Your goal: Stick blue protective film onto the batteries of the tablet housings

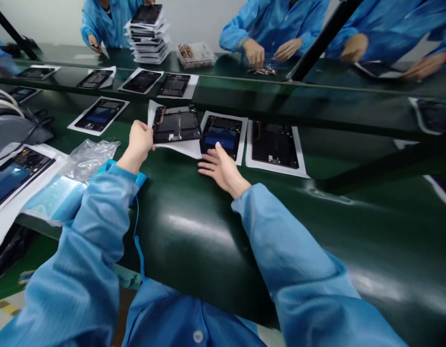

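Observation:
My left hand point(140, 140) pinches the left edge of a white sheet with a black tablet housing point(177, 124) on it. The sheet is tilted and its front edge sags above the green table point(194, 202). My right hand point(224, 168) is open, palm turned left and fingers spread, just off the sheet's right corner. Right behind those fingers lies a second tablet housing point(223, 132) with a blue panel, on its own white sheet. Further right rests a third black tablet housing point(275, 144), also on white paper.
A tablet housing point(100, 114) lies on paper at the left, near a clear plastic bag point(92, 159). A raised shelf point(223, 89) bears more housings. Across it, co-workers in blue coats work beside a tall stack of housings point(148, 38) and a parts box point(196, 54). A dark post point(317, 43) slants at the right.

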The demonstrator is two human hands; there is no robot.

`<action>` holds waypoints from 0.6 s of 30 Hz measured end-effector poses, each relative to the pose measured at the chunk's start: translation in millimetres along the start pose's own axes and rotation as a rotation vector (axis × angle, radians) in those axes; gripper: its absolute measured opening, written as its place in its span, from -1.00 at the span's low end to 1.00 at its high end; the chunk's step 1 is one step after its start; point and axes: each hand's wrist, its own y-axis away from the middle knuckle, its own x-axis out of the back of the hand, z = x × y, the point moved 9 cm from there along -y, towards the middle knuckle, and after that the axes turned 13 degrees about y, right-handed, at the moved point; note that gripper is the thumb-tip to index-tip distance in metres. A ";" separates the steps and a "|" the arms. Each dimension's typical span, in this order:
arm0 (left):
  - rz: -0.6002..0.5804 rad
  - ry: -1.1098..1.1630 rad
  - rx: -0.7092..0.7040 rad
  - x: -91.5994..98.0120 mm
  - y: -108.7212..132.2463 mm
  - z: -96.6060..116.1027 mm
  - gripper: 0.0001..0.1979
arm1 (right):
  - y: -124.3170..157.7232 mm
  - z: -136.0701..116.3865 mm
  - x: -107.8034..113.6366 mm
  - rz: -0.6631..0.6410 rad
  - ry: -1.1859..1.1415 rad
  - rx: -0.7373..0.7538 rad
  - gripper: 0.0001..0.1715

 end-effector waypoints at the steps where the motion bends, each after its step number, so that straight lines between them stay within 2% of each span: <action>1: -0.018 0.045 0.017 2.7 25.7 -3.4 -0.80 | 15.9 -3.4 -14.2 -0.102 -0.181 -0.023 0.03; 2: -0.040 0.089 0.038 5.2 53.6 -8.8 -0.85 | 34.3 -6.7 -25.0 -0.200 -0.360 -0.049 0.07; 4: -0.111 0.175 0.071 7.2 112.1 -22.6 -0.92 | 74.3 -8.6 -32.5 -0.329 -0.604 -0.109 0.02; 7: -0.198 0.283 0.125 7.1 190.3 -45.3 -0.80 | 128.6 8.3 -19.7 -0.354 -0.593 -0.169 -0.16; 9: -0.217 0.329 0.162 6.8 226.2 -58.1 -0.73 | 157.1 24.2 -13.3 -0.377 -0.533 -0.185 -0.20; 12: -0.207 0.354 0.201 5.6 254.1 -73.6 -0.69 | 182.6 43.2 -8.7 -0.352 -0.469 -0.171 -0.32; 18: -0.236 0.284 0.190 -9.2 271.4 -92.4 -0.73 | 200.0 50.6 -10.3 -0.262 -0.443 -0.190 -0.45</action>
